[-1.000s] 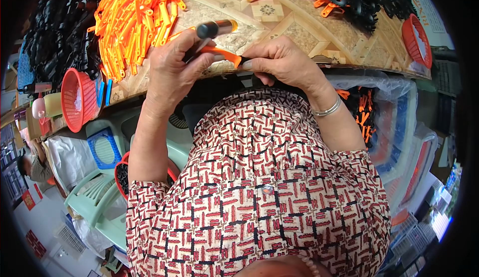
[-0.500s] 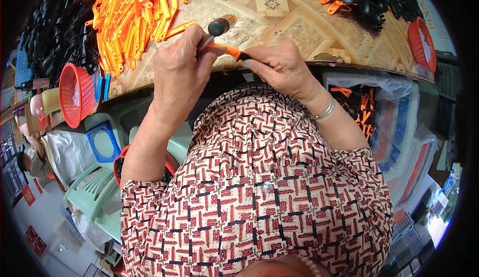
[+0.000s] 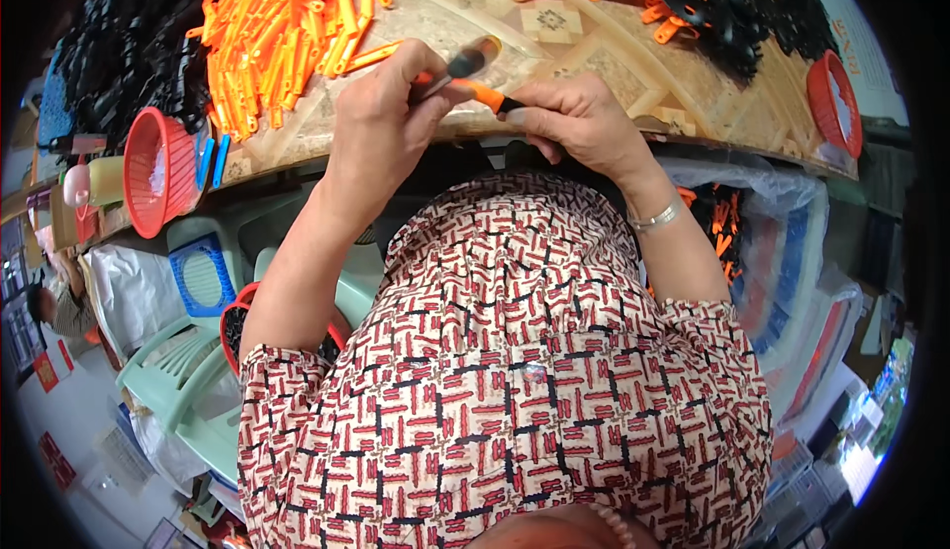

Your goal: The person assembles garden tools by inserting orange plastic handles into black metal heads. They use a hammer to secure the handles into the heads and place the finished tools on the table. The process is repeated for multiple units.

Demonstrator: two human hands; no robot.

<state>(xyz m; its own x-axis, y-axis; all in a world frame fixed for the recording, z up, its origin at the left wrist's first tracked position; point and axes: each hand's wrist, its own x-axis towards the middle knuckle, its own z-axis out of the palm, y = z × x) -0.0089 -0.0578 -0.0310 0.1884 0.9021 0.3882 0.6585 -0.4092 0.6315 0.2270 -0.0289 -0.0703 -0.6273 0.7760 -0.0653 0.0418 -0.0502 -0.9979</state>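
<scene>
Near the table's front edge my left hand [image 3: 381,114] is closed round an orange handle [image 3: 481,92]. From the same fist juts a tool that looks like a screwdriver [image 3: 473,60], with a metal shaft and a black-and-amber handle. My right hand [image 3: 584,126], wearing a silver bracelet, pinches the black stem [image 3: 510,107] joined to the orange handle's right end. The stem's far end is hidden by my fingers. Beyond my left hand lies a heap of loose orange handles [image 3: 287,35]. Black kitchen utensils with orange handles [image 3: 683,0] are piled at the far right.
Black parts [image 3: 119,45] fill the far left of the table [image 3: 435,10]. Red baskets stand at its left [image 3: 148,173] and right edges [image 3: 834,104]. Green plastic chairs [image 3: 188,371] are at my left. Plastic-lined boxes [image 3: 792,252] stand below the table at right.
Both hands have shifted slightly right in the picture with the orange handle and black stem. The screwdriver-like tool has tilted a little. Both grips stay closed.
</scene>
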